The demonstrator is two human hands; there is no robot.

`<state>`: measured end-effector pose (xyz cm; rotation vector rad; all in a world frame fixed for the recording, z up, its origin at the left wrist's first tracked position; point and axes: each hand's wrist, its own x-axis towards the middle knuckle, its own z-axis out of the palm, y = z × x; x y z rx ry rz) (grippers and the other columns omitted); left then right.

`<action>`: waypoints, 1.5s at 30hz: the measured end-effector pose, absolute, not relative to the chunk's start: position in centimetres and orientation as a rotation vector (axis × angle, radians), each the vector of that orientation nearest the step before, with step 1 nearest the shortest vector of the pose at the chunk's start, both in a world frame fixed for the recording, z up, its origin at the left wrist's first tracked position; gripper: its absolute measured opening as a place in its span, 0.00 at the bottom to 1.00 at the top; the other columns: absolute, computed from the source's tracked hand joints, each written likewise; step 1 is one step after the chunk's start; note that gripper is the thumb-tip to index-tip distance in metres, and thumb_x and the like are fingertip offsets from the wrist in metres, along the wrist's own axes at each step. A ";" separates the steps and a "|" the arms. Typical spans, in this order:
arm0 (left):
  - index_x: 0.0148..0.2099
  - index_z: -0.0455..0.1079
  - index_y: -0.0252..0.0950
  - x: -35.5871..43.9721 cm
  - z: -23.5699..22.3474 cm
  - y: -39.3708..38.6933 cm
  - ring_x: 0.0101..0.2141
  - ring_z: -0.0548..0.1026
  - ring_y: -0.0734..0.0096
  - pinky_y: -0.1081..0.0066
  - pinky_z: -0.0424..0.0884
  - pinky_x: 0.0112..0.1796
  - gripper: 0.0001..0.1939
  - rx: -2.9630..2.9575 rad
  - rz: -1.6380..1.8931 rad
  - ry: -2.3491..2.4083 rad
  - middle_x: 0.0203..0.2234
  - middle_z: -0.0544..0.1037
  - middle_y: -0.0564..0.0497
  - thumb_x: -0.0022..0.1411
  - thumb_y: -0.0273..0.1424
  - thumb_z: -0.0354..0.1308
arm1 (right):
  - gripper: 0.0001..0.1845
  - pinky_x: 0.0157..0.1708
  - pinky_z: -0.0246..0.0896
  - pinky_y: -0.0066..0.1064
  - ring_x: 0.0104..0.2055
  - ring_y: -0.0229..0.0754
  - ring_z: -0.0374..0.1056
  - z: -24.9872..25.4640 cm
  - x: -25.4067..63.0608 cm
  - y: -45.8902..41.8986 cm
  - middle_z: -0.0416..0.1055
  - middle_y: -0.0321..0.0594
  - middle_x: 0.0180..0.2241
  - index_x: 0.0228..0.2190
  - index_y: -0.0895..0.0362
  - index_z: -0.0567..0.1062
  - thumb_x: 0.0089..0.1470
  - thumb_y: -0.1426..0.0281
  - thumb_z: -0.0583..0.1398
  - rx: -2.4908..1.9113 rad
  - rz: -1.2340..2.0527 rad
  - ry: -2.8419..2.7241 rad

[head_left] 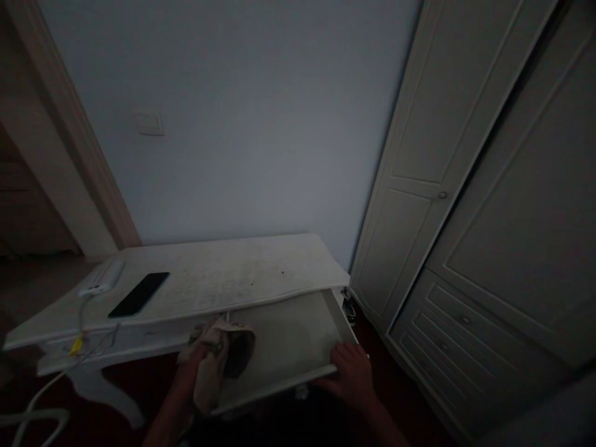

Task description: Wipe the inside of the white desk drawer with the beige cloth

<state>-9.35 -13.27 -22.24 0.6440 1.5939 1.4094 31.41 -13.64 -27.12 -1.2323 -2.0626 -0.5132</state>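
Note:
A white drawer point(288, 341) is pulled out from under the white table point(242, 267). My right hand point(351, 372) grips the drawer's front right corner, fingers curled over the edge. At the drawer's left side my left hand point(198, 360) holds a crumpled light cloth point(216, 347). Part of that cloth, darker on one face, hangs inside the drawer. Most of my left fingers are hidden by its folds. A small knob point(302, 392) shows on the drawer front.
A black phone point(139, 294) and a white power strip point(102, 277) lie on the table's left end. A white cable point(41, 391) hangs down there. A white wardrobe point(419, 155) with drawers stands close on the right. A light switch point(149, 122) is on the wall.

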 end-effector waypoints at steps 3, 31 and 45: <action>0.40 0.81 0.38 -7.2 -18.3 -13.1 0.40 0.84 0.46 0.59 0.81 0.39 0.27 0.953 1.230 1.474 0.32 0.86 0.46 0.42 0.52 0.74 | 0.37 0.42 0.54 0.41 0.37 0.48 0.69 -26.9 31.3 -13.7 0.76 0.40 0.32 0.32 0.51 0.74 0.55 0.29 0.58 -1.234 -0.511 -2.060; 0.59 0.76 0.34 0.6 -22.8 -7.7 0.58 0.77 0.42 0.54 0.69 0.60 0.31 2.162 -0.049 1.527 0.58 0.79 0.33 0.52 0.35 0.61 | 0.38 0.40 0.50 0.41 0.35 0.47 0.67 -27.1 30.9 -13.7 0.74 0.38 0.30 0.30 0.51 0.71 0.54 0.28 0.57 -1.212 -0.479 -2.004; 0.53 0.77 0.37 8.2 -21.8 -5.8 0.50 0.80 0.45 0.55 0.75 0.52 0.30 2.401 -0.134 1.316 0.51 0.81 0.38 0.53 0.50 0.63 | 0.39 0.38 0.50 0.41 0.34 0.47 0.67 -27.1 30.9 -13.8 0.74 0.38 0.29 0.30 0.51 0.71 0.56 0.27 0.53 -1.231 -0.517 -2.007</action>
